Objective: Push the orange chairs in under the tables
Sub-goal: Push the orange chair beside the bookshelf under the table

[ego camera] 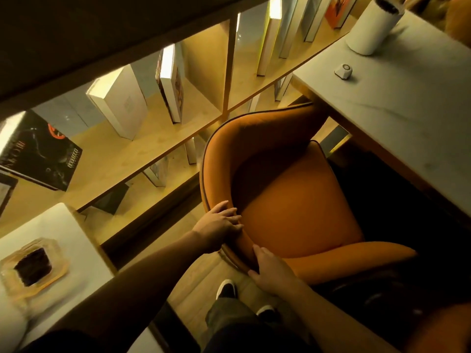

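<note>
Head view, looking steeply down: at the near left a white bench [51,225] carries an amber glass dish [33,268] with something dark in it, and no chair shows beside it. Behind it runs a lit wooden bookshelf [158,138] with books standing and leaning. Right of that, the left hand [219,225] grips the curved backrest rim of the orange chair [293,205], fingers curled over its edge. Just right and nearer, the right hand [270,271] holds the same rim lower down, thumb laid along the inner face. The chair sits at the centre, angled, with its far armrest tucked beneath the edge of the second white bench [407,110] at the right, which bears a white cylinder [374,26] and a small white device [344,71]. Most of the seat lies out in the open, so this chair looks only partly in; it seems to need squaring up and a further push right and far. At the near right corner another orange shape [438,329] shows, perhaps a second chair yet to do, though too little is visible to be sure
</note>
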